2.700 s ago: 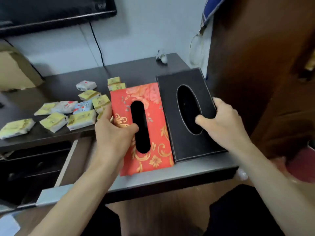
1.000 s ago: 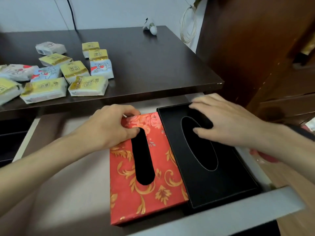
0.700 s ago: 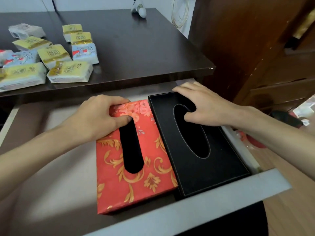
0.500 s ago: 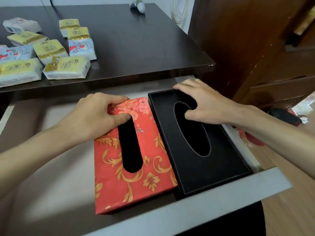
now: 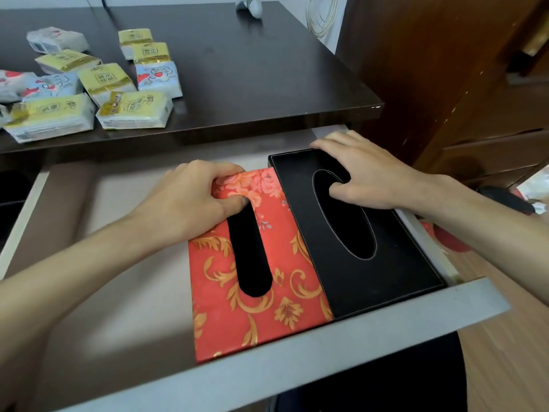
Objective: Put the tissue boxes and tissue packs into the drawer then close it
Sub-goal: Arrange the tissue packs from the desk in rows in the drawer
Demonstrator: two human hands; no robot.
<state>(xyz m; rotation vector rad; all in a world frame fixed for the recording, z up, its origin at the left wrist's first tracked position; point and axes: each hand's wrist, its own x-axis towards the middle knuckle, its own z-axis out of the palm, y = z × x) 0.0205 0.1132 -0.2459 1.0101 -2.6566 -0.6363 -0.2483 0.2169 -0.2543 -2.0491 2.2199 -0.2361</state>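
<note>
Left hand (image 5: 190,200) grips the red floral tissue box (image 5: 255,292) at its far end, thumb in the slot. Right hand (image 5: 365,176) grips the black tissue box (image 5: 356,233) likewise. Boxes touch, flat in open drawer (image 5: 297,364). Tissue packs (image 5: 89,84) lie on tabletop (image 5: 252,69).

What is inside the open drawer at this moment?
The red tissue box and the black tissue box lie side by side, a hand on each. Its left floor looks bare; the back is hidden under the desktop.

Soft even light, mild glare on desktop (image 5: 252,69) (edges warped)
</note>
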